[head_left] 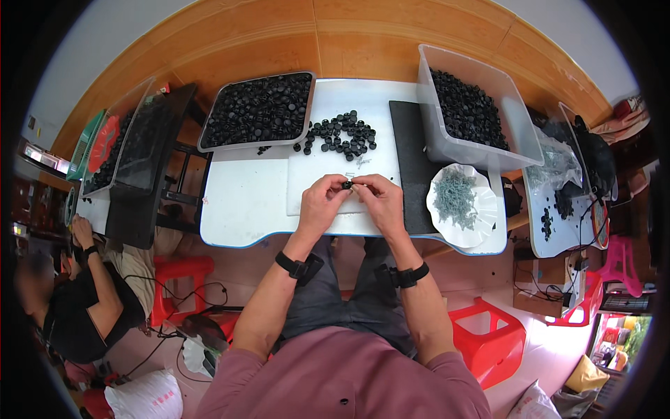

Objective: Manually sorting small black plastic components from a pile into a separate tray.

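Observation:
Over the front of the white table point(244, 216), my left hand point(322, 201) and my right hand point(382, 201) meet with their fingertips pinched. Between them is a small round black cap point(347, 185), mostly covered by the fingers. Just beyond, a loose pile of similar black caps point(342, 133) lies on a white board point(307, 174). To the right of my right hand, a white scalloped plate point(481, 202) holds a heap of small grey-green pieces point(453, 195), too fine to tell apart.
A tray point(209, 133) full of black caps stands at the back left. A deep clear bin point(481, 159) of small black parts sits back right, partly on a black mat point(412, 153). Red stools point(488, 342) flank me. Another person point(91, 293) works at the left.

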Available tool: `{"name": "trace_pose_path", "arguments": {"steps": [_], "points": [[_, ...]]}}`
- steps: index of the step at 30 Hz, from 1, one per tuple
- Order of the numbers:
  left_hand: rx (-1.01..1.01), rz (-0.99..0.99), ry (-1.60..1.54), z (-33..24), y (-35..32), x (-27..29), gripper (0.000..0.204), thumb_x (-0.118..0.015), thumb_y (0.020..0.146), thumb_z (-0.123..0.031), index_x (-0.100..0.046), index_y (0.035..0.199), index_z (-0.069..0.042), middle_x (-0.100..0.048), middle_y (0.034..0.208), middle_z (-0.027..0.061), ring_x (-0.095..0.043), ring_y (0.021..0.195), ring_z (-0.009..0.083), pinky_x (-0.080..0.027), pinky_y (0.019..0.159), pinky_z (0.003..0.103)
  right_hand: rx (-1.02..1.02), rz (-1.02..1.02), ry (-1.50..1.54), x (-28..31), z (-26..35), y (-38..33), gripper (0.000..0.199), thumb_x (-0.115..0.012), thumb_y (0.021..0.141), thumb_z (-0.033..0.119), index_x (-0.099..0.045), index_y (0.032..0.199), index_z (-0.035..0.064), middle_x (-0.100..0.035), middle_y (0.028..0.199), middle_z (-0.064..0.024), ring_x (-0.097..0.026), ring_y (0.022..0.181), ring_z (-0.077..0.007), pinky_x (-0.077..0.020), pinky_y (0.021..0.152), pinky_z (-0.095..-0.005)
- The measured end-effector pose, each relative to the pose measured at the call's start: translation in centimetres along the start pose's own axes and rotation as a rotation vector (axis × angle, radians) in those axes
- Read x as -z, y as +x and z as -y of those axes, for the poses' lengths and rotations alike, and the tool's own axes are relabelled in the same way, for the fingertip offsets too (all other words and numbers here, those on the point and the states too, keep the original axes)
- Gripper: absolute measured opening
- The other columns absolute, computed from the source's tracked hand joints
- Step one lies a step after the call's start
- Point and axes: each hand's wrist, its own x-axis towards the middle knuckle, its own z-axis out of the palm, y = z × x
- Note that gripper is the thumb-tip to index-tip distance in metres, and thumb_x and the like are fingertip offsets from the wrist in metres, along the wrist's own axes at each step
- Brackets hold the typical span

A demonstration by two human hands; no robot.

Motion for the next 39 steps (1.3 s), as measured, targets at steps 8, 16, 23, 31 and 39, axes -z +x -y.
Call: {"name": "trace_pose_path", "arguments": {"steps": [8, 16, 23, 31, 39], "points": [[0.013, 0.008, 0.027, -0.2, 0.0, 0.0, 0.028, -0.082, 0.086, -0.008, -0.071, 0.112, -0.003, -0.077, 0.091, 0.0092, -0.074, 0.080, 0.0161, -0.058, 0.074, 0.029, 0.031, 0.025, 0.008, 0.0, 0.0, 0.1, 0.014, -0.075, 0.089, -0.001, -0.079, 0.102, -0.0010, -0.075, 0.091, -0.0084, -0.066, 0.076, -0.0110, -0.0520, 0.067, -0.0250], [0.026, 0.001, 0.060, 0.0, -0.1, -0.1, 0.026, -0.083, 0.086, -0.009, -0.072, 0.108, -0.001, -0.078, 0.090, 0.0094, -0.076, 0.083, 0.0161, -0.058, 0.075, 0.029, 0.098, 0.029, -0.039, -0.1, 0.0, 0.1, 0.012, -0.075, 0.088, -0.002, -0.078, 0.099, -0.0012, -0.074, 0.090, -0.0093, -0.069, 0.077, -0.0138, -0.0530, 0.068, -0.0260], [0.004, -0.008, 0.034, 0.1, -0.1, -0.1, 0.024, -0.083, 0.086, -0.007, -0.073, 0.107, -0.001, -0.078, 0.090, 0.0096, -0.076, 0.081, 0.0158, -0.059, 0.074, 0.028, 0.196, 0.018, -0.136, -0.2, 0.7, 0.0, 0.013, -0.073, 0.088, -0.004, -0.078, 0.100, -0.0014, -0.075, 0.092, -0.0116, -0.072, 0.080, -0.0179, -0.0560, 0.071, -0.0285], [0.014, 0.012, 0.019, 0.3, -0.1, 0.0, 0.025, -0.082, 0.086, -0.006, -0.073, 0.108, 0.000, -0.079, 0.092, 0.0096, -0.076, 0.083, 0.0150, -0.059, 0.075, 0.028, 0.305, -0.007, -0.226, -0.4, 0.6, -0.2, 0.013, -0.074, 0.086, -0.005, -0.077, 0.099, -0.0013, -0.075, 0.094, -0.0141, -0.074, 0.083, -0.0255, -0.0582, 0.073, -0.0332], [-0.008, 0.004, 0.022, 0.1, -0.1, 0.1, 0.022, -0.079, 0.087, -0.005, -0.071, 0.107, 0.000, -0.079, 0.092, 0.0121, -0.078, 0.084, 0.0195, -0.059, 0.074, 0.029, 0.393, -0.008, -0.280, -0.6, 0.9, -0.4, 0.016, -0.072, 0.085, -0.007, -0.075, 0.100, -0.0014, -0.074, 0.095, -0.0151, -0.074, 0.084, -0.0287, -0.0588, 0.074, -0.0342]]}}
